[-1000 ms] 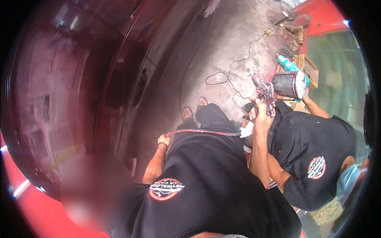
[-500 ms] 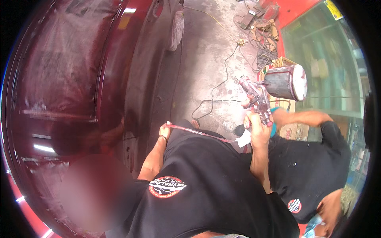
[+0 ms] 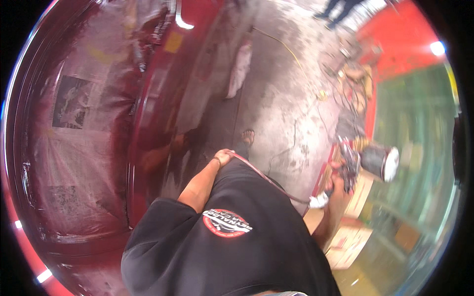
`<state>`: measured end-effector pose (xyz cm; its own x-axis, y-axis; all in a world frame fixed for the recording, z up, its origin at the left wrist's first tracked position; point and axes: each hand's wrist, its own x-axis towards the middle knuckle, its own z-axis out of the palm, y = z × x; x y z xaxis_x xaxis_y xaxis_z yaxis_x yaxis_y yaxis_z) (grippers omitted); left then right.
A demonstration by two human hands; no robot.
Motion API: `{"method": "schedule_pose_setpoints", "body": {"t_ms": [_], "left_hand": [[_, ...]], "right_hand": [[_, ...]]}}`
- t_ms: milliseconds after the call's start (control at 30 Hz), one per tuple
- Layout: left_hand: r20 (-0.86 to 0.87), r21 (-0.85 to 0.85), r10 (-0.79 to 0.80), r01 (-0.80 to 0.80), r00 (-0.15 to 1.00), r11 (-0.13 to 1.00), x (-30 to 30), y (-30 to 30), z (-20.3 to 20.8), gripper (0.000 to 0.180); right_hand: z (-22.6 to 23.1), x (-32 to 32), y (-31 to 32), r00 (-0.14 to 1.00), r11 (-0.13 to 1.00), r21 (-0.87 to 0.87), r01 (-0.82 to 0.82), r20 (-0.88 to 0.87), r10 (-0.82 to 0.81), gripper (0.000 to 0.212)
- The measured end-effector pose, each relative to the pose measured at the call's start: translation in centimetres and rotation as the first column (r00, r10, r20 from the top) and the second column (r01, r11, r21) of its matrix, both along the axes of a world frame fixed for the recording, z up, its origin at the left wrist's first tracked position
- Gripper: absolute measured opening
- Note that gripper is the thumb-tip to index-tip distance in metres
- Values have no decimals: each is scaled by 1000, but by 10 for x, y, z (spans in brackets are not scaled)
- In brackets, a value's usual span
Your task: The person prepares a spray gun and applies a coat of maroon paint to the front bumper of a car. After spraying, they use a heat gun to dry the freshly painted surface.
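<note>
My right hand (image 3: 337, 184) grips a spray gun (image 3: 350, 165) with a dark, paint-smeared cup and white lid on its far side. A reddish hose (image 3: 266, 177) runs from the gun's lower end across the front of my black shirt. Around the hose, just below my right hand, is a bunched white cloth (image 3: 319, 200). Closed on the hose's other stretch is my left hand (image 3: 224, 156), at my left side. Beside it stands a glossy dark red vehicle (image 3: 153, 113), its window areas masked with a cloudy sheet (image 3: 74, 153) and some printed paper (image 3: 73, 102).
Cardboard boxes (image 3: 348, 245) are stacked at the right, against a glass-fronted case (image 3: 412, 133). Tangled cables (image 3: 351, 93) lie along the red wall (image 3: 405, 44). A yellow cord (image 3: 284, 43) crosses the concrete floor. Another person's legs (image 3: 338, 11) show at the far end.
My view has swung, and the spray gun in my right hand now appears farther right and lower. The co-worker at the right has left the view; legs now show at the far end.
</note>
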<state>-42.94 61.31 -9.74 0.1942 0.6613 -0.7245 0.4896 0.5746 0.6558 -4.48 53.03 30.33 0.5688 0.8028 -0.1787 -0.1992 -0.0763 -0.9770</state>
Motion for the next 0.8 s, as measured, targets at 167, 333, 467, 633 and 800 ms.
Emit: {"method": "schedule_pose_setpoints", "body": {"t_ms": [167, 333, 467, 633, 800], "left_hand": [[-142, 10, -373, 378, 917, 926, 62, 81, 23, 70], [-37, -2, -27, 27, 999, 1000, 128, 87, 72, 100], [-184, -22, 917, -934, 353, 356, 131, -31, 44, 102], [-66, 245, 896, -878, -439, -412, 94, -260, 199, 76], [-476, 307, 757, -892, -447, -333, 15, -301, 412, 84]], "right_hand": [[55, 56, 115, 984, 976, -137, 168, 89, -157, 36], [98, 130, 219, 929, 995, -76, -68, 358, 91, 34], [66, 169, 344, 867, 932, -103, -347, 344, 361, 33], [56, 176, 399, 756, 795, -52, -604, 280, 592, 33], [54, 115, 478, 667, 686, -16, -727, 217, 713, 34]]}}
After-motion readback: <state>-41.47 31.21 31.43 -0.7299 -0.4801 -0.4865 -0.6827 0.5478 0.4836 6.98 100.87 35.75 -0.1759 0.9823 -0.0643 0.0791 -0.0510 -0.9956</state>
